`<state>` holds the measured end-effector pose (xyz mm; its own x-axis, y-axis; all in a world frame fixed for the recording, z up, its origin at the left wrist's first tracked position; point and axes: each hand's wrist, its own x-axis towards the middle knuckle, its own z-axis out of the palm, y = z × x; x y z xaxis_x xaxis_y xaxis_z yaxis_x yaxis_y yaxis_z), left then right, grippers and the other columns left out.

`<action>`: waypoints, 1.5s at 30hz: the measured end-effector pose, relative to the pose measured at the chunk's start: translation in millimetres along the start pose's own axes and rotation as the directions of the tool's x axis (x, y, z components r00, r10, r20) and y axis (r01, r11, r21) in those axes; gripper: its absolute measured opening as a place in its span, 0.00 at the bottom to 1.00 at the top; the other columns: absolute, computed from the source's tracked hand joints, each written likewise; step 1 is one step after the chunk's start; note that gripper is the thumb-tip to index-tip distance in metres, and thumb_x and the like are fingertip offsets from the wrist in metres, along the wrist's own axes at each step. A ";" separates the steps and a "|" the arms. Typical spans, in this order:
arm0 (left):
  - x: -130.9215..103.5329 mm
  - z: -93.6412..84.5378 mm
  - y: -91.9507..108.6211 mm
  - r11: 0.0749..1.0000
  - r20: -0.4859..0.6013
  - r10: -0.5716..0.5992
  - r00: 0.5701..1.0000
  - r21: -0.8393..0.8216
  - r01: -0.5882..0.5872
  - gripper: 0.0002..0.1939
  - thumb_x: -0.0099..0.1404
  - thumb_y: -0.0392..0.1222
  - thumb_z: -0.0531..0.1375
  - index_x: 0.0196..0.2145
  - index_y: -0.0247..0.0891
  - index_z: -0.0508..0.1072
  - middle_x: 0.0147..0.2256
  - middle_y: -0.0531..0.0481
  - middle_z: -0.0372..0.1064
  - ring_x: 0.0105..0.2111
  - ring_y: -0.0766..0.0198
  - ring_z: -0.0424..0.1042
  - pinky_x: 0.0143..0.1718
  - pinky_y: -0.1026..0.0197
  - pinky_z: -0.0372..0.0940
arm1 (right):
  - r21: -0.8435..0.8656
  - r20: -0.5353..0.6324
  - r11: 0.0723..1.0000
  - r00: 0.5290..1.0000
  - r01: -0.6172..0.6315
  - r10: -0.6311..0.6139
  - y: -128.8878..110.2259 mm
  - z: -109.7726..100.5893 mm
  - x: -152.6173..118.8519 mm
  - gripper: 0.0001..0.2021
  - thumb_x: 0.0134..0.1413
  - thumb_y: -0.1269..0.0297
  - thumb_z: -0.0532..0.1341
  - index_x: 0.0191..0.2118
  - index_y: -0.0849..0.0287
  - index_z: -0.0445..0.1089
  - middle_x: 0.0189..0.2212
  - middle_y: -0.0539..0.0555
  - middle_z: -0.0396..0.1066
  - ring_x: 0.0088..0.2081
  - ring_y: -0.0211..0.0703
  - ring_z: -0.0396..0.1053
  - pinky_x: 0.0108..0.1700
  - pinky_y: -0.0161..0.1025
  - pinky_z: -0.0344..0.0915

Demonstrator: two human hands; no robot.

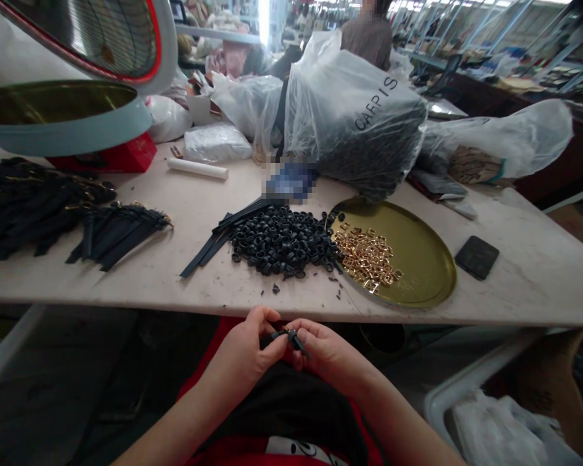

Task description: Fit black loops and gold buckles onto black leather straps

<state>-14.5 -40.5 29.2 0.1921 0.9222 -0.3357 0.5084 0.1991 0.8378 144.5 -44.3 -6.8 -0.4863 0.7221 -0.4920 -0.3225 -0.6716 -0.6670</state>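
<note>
A left hand and a right hand pinched a small dark strap just off the near edge of the table.
The strap looked light and bendable, probably easiest gripped by its flat sides; fingertips nearly met, forearms angling inward from near left and right.

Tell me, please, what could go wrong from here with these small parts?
1. The left hand and right hand hold a small dark piece in front of the table; if it slips, it could fall below.
2. The black rings lie right up against the round tray, so some might mix with the gold-coloured buckles in it.
3. The tray sits close to the front edge; a bump might spill it.
</note>
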 end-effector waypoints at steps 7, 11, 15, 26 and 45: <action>8.6 -2.2 4.7 0.994 0.075 -0.077 0.994 -0.076 0.082 0.10 0.55 0.48 0.58 0.29 0.37 0.68 0.25 0.54 0.69 0.26 0.65 0.65 0.27 0.66 0.58 | -0.071 -0.051 0.992 0.993 0.104 -0.107 -2.9 -2.9 7.0 0.15 0.42 0.55 0.64 0.26 0.60 0.60 0.20 0.44 0.59 0.22 0.31 0.55 0.25 0.30 0.53; 7.8 -4.2 6.5 0.926 0.201 -0.146 0.969 -0.317 0.206 0.13 0.54 0.47 0.59 0.33 0.35 0.69 0.26 0.54 0.68 0.24 0.69 0.63 0.24 0.68 0.56 | -0.461 -0.257 0.858 0.892 0.226 -0.372 -11.7 0.0 10.5 0.12 0.46 0.57 0.60 0.25 0.58 0.58 0.19 0.43 0.55 0.21 0.32 0.53 0.24 0.31 0.53; 11.0 -4.9 1.7 0.908 0.228 -0.121 0.966 -0.368 0.201 0.13 0.55 0.44 0.58 0.36 0.34 0.69 0.29 0.52 0.69 0.26 0.68 0.64 0.27 0.67 0.59 | -0.755 -0.201 0.613 0.809 0.232 -0.553 -13.5 -3.9 11.4 0.08 0.46 0.65 0.58 0.34 0.57 0.61 0.22 0.45 0.61 0.22 0.33 0.59 0.26 0.31 0.57; 9.9 5.6 -3.5 0.886 0.344 -0.142 0.928 -0.374 0.275 0.13 0.52 0.37 0.58 0.38 0.33 0.69 0.28 0.52 0.70 0.25 0.68 0.68 0.29 0.65 0.61 | -0.873 0.103 0.382 0.880 0.303 -0.463 -9.5 -11.6 -11.4 0.03 0.53 0.66 0.53 0.33 0.57 0.62 0.25 0.48 0.67 0.25 0.35 0.63 0.27 0.32 0.59; -20.9 12.1 -11.8 0.976 0.460 -0.149 0.875 -0.073 0.204 0.13 0.58 0.48 0.49 0.22 0.38 0.59 0.15 0.59 0.58 0.13 0.73 0.54 0.15 0.69 0.48 | -0.977 0.148 -0.004 0.663 0.213 -0.734 34.0 -1.3 -23.2 0.05 0.55 0.68 0.50 0.32 0.58 0.62 0.24 0.52 0.68 0.26 0.39 0.67 0.29 0.34 0.61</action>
<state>-14.4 -66.1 21.1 0.4788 0.6248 -0.6168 0.4744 0.4071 0.7805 145.8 -83.6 -18.8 -0.2057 0.9472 0.2461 0.6911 0.3187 -0.6487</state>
